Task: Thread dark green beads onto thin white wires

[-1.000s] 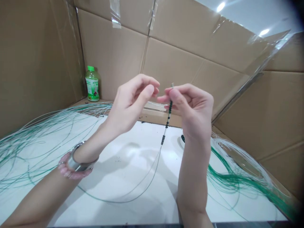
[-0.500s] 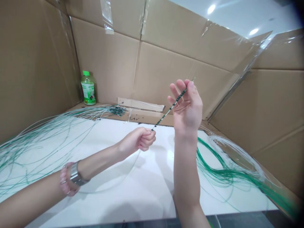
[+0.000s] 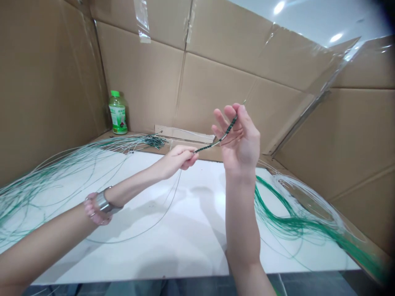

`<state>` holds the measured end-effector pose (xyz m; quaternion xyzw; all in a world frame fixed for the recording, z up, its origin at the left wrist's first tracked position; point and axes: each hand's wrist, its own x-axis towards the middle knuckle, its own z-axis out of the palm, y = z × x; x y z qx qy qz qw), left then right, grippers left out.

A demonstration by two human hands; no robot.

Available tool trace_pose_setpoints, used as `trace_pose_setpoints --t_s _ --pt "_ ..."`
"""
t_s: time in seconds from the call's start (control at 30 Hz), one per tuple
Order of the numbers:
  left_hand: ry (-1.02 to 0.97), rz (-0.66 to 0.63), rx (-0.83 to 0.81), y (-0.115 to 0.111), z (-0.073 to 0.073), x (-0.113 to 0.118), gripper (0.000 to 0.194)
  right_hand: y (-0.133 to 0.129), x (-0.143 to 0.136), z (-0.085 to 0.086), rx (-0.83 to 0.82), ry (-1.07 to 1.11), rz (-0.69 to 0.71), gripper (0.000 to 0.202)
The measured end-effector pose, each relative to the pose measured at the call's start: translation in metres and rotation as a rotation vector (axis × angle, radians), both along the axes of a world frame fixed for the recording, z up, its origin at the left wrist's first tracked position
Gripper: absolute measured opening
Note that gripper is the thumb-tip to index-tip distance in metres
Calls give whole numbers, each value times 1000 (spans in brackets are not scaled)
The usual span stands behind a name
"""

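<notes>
A thin strand strung with small dark green beads point(image 3: 230, 126) stretches between my two hands above the white board point(image 3: 185, 230). My left hand point(image 3: 182, 159) is closed around the strand's lower end, and its loose tail hangs below and curves over the board. Higher up, my right hand point(image 3: 239, 135) pinches the upper end between thumb and index finger. Its other fingers are spread apart, and a short tip of the strand sticks out above the pinch. The beaded stretch sags in a slight curve, with a bare gap among the beads.
Long green and white strands point(image 3: 52, 172) lie at the left, bunched at a dark beaded end point(image 3: 156, 141). Green strands point(image 3: 296, 224) and a white coil point(image 3: 308, 191) lie at the right. A green-capped bottle point(image 3: 117, 113) stands in the back left corner. Cardboard walls point(image 3: 222, 90) surround the board.
My left hand has moved up and slightly left. My right hand has shifted a little left. The beaded strand, straight before, now bends.
</notes>
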<state>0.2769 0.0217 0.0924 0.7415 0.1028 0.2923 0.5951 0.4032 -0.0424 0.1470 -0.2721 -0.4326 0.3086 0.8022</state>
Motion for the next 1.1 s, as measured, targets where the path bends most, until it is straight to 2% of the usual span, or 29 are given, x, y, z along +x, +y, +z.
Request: trace_pose_setpoints --t_s 0.13,0.23,0.37,0.5,0.63,0.73,0.93,1.1 --pt "-53 120 42 11 -9 -7 25 -3 8 -13 -48 24 -115 7" --pt "-35 167 125 17 -19 -23 30 -14 19 -39 -200 -12 -201 12" --pt "109 145 236 10 -30 -40 41 -40 23 -80 -383 60 -190 18" --pt "288 102 318 -4 -39 -48 46 -63 10 -107 -449 143 -185 18" --pt "388 24 380 -10 -45 -55 32 -74 -3 -124 -470 204 -181 16" --pt "410 -15 362 -10 -53 -57 26 -77 -10 -135 -497 245 -166 17" --pt "348 44 277 -14 -70 -54 29 -81 -22 -146 -511 332 -189 21" --pt "343 -3 213 -23 -73 -54 36 -82 -27 -149 -493 359 -213 22"
